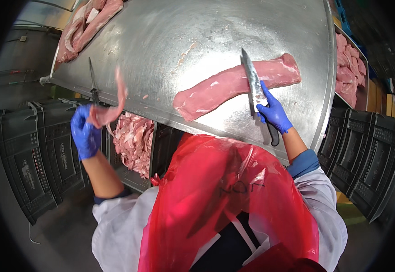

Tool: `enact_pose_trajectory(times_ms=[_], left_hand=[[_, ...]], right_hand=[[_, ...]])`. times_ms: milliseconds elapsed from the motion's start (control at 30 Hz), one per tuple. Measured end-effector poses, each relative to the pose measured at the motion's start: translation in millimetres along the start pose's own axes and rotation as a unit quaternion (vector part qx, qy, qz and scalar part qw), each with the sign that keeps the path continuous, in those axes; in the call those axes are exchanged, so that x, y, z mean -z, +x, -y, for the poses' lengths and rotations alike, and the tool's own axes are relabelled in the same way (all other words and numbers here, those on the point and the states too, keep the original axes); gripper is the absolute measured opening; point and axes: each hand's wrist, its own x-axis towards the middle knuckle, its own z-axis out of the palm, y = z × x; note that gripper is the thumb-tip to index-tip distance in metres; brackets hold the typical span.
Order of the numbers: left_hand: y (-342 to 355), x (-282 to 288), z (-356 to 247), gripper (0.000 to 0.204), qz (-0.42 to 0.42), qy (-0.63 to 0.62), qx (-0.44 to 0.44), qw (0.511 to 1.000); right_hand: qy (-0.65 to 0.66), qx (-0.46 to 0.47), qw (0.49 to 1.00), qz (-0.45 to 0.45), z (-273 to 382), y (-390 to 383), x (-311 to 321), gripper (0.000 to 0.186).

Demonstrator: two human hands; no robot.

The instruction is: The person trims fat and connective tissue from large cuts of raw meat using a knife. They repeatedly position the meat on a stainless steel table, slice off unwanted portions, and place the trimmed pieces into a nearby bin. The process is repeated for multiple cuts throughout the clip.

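My left hand (pixel 85 131), in a blue glove, is closed on a strip of meat trimming (pixel 121 93) at the table's near left edge. The strip's upper end sticks up, slightly blurred. Beside and below it, a dark crate holds a heap of meat trimmings (pixel 133 144). My right hand (pixel 275 114), also blue-gloved, grips a knife (pixel 252 77) near where its blade meets the black handle. The blade points away from me, across a long pale-pink piece of meat (pixel 224 90) on the steel table (pixel 161 45). Whether it touches the meat I cannot tell.
At the far left of the table lie larger pieces of meat (pixel 86 29). A thin pointed tool with a black handle (pixel 95 94) rests at the left edge. Beyond the right edge is a container of meat pieces (pixel 349 68). Dark crates stand left (pixel 25 158) and right (pixel 365 154).
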Motion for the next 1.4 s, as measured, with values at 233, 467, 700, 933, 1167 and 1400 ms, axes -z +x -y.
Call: enact_pose_trajectory(times_ms=[233, 467, 700, 933, 1167, 1400], left_hand=[[-154.9, 142.2, 189.9, 0.043, -0.043, 0.553, 0.256, 0.792], [-16.5, -248.5, 206.1, 0.078, 0.193, 0.479, -0.119, 0.848], [70.3, -299.6, 201.3, 0.080, 0.249, 0.582, -0.004, 0.774], [176.4, -201.3, 288.9, 0.081, 0.210, 0.295, 0.237, 0.901], [123.4, -294.3, 171.8, 0.066, 0.317, -0.264, 0.398, 0.819], [201.2, -585.8, -56.0, 0.079, 0.362, -0.152, 0.173, 0.903]], right_hand=[[-0.117, 0.073, 0.989, -0.050, 5.8, 56.1, -5.4, 0.074], [-0.360, 0.163, 0.909, -0.131, -19.3, 88.3, -66.7, 0.067], [-0.390, 0.066, 0.916, -0.060, -45.7, -23.9, -72.9, 0.087], [-0.357, 0.017, 0.933, 0.050, -61.0, -107.4, -39.0, 0.072], [-0.080, -0.011, 0.965, -0.249, -134.1, -258.2, 4.5, 0.083], [0.001, 0.063, 0.929, -0.365, -157.9, -258.6, 36.3, 0.084]])
